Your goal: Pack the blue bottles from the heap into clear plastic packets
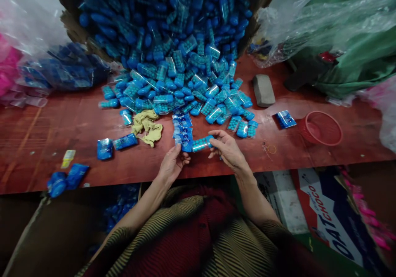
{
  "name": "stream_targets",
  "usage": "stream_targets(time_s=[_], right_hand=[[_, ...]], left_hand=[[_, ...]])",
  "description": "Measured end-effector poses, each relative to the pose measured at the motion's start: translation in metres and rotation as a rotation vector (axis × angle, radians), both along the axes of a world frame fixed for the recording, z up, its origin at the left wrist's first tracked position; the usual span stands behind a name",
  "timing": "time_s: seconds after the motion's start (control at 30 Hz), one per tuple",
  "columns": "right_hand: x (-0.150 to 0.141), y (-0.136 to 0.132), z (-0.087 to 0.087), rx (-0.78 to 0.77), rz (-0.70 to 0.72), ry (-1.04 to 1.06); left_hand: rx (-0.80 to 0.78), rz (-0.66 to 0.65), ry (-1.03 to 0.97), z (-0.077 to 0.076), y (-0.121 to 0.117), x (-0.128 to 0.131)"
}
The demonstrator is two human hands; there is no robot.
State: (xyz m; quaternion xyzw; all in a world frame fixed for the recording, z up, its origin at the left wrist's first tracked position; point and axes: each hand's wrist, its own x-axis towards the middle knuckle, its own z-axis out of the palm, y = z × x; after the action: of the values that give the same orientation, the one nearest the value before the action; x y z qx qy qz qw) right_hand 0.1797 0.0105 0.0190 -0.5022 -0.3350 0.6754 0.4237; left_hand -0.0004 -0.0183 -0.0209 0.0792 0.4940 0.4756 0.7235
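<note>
My left hand point(173, 161) is closed at the thumb and fingertips on the near end of a blue printed plastic sleeve point(185, 146). That sleeve lies at the bottom of a short overlapping row of blue sleeves point(182, 122) on the table. My right hand point(229, 150) pinches the blue-capped end of a clear tube point(201, 144) filled with turquoise balls. The tube is level, its other end against the sleeve at my left fingers; whether it has entered the sleeve I cannot tell. Beyond both hands spreads a large pile of similar tubes point(185, 83).
On the red-brown table point(262, 141) are a yellow crumpled cloth or glove point(151, 130), a grey block point(263, 90), a red basket point(321, 128) and a blue packet point(284, 119). Wrapped packets point(105, 149) lie left. A big carton point(72, 25) holds the pile at the back.
</note>
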Motion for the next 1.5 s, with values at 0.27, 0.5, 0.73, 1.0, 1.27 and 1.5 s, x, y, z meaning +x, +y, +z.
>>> stream_targets(time_s=[0.27, 0.5, 0.73, 1.0, 1.27, 1.5], right_hand=[[-0.004, -0.013, -0.006, 0.011, -0.012, -0.003], [-0.014, -0.021, -0.008, 0.079, -0.083, -0.046], [-0.019, -0.027, -0.010, 0.100, -0.158, -0.024], [-0.027, -0.033, -0.009, 0.133, -0.222, -0.048], [-0.028, -0.033, -0.010, 0.148, -0.246, -0.048], [-0.031, -0.038, -0.012, 0.183, -0.238, -0.073]], left_hand=[[0.079, 0.013, 0.045, 0.002, -0.001, -0.003], [0.166, 0.099, 0.133, 0.006, 0.000, -0.005], [0.215, 0.140, 0.198, 0.008, 0.002, -0.007], [0.159, 0.136, 0.150, 0.015, 0.000, -0.005], [0.185, 0.140, 0.153, 0.013, 0.002, -0.005], [0.165, 0.217, 0.150, 0.013, 0.002, -0.002]])
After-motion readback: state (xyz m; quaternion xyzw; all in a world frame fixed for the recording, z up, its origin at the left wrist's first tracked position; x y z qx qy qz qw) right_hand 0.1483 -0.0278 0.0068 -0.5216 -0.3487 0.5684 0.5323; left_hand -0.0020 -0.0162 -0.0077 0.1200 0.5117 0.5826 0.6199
